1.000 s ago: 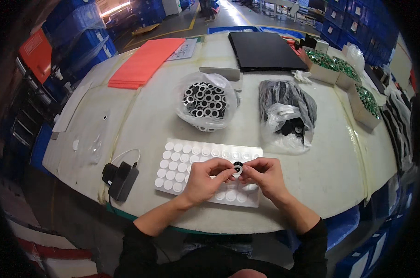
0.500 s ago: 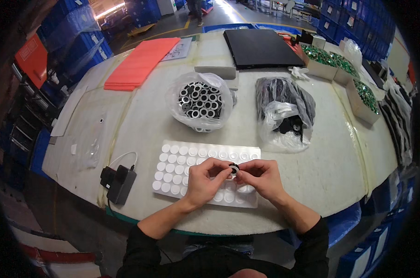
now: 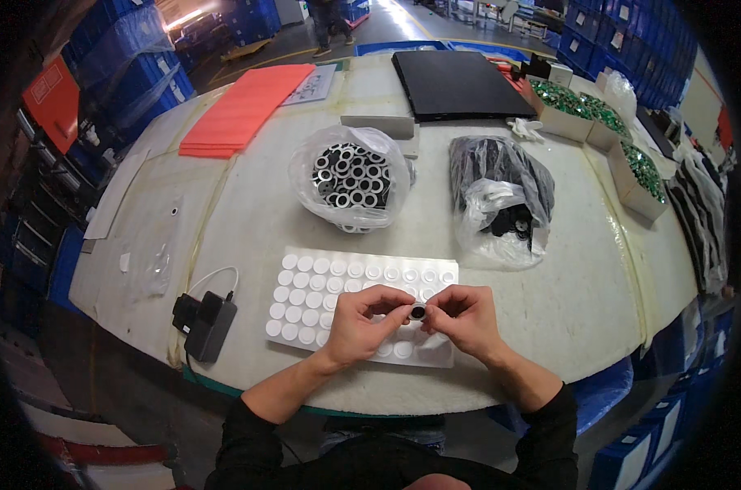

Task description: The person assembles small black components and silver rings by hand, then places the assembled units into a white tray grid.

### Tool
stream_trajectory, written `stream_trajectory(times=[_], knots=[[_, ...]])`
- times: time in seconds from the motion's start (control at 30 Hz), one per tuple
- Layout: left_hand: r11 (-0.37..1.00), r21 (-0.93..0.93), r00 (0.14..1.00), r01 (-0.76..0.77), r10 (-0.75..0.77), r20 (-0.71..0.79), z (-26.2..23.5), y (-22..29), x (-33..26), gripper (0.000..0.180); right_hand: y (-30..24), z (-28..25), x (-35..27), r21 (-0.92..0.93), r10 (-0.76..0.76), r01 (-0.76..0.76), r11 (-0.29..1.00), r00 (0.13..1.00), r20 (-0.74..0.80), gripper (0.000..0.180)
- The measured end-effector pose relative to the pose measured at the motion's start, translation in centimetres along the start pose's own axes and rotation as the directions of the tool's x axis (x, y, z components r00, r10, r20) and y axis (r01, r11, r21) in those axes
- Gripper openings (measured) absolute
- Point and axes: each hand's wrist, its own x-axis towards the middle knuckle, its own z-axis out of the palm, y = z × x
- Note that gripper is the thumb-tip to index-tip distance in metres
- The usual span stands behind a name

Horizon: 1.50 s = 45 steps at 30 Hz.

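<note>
Between my two hands is a small black ring with a silver rim, pinched from both sides. My left hand grips its left edge with thumb and finger, and my right hand grips its right edge. Both hands hover over a white tray set with rows of round white pieces; part of the tray is hidden beneath them. Beyond it stands a clear plastic bag full of similar silver-and-black rings. Right of that, another bag holds black round parts.
Orange-red foam sheets lie far left, a black flat panel at the back. Cartons of green circuit boards line the far right. A black power adapter with a cable lies left of the tray. A person is on the floor beyond.
The ring has tilted so its dark centre now faces up toward me, and it sits slightly lower. My hands otherwise keep nearly the same place. The distant person has shifted left.
</note>
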Motion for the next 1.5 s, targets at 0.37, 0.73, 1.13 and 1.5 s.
stream_trajectory(times=[0.37,0.73,1.13,1.5], knots=[[0.999,-0.006,0.998,0.046,-0.046,0.040,0.0,0.4,0.3,0.016,0.1,0.2,0.2,-0.161,-0.156,0.144,0.976,0.986,-0.064,0.007],[0.967,0.235,0.991,-0.102,0.078,0.106,-0.2,0.7,0.3,0.009,-1.0,-0.8,1.0,-0.453,-0.409,0.580,0.677,0.809,0.423,0.010],[0.994,0.013,0.992,0.111,-0.110,-0.055,-2.2,1.4,1.0,0.005,0.1,-9.9,6.2,-0.848,-0.561,0.028,0.529,0.761,-0.324,0.017],[0.970,-0.157,0.950,0.186,-0.219,-0.225,-5.3,1.8,2.9,0.011,2.7,-12.2,6.9,-0.870,-0.582,0.007,0.494,0.745,-0.324,0.015]])
